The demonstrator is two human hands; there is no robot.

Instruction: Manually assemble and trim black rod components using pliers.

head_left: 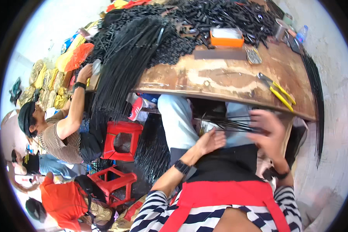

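Over my lap lies a small bundle of thin black rods (237, 123), running from near my left hand to my right. My left hand (212, 140) is beside their left ends, with its fingers curled in; whatever it holds, if anything, is hidden. My right hand (266, 131) is at the right ends of the rods, its fingers smeared by motion, so its grip is unclear. A whitish, shiny piece (208, 126) shows behind the rod ends, too partly covered to name. Yellow-handled pliers (278, 92) rest on the wooden table (174, 79) in front of me.
On the table are a heap of black parts (224, 17), an orange box (227, 37), a small tray of metal pieces (253, 55) and long black rods (123, 62) overhanging its edge. Red stools (121, 141) stand left. One person (62, 135) works there; another (65, 199) is nearby.
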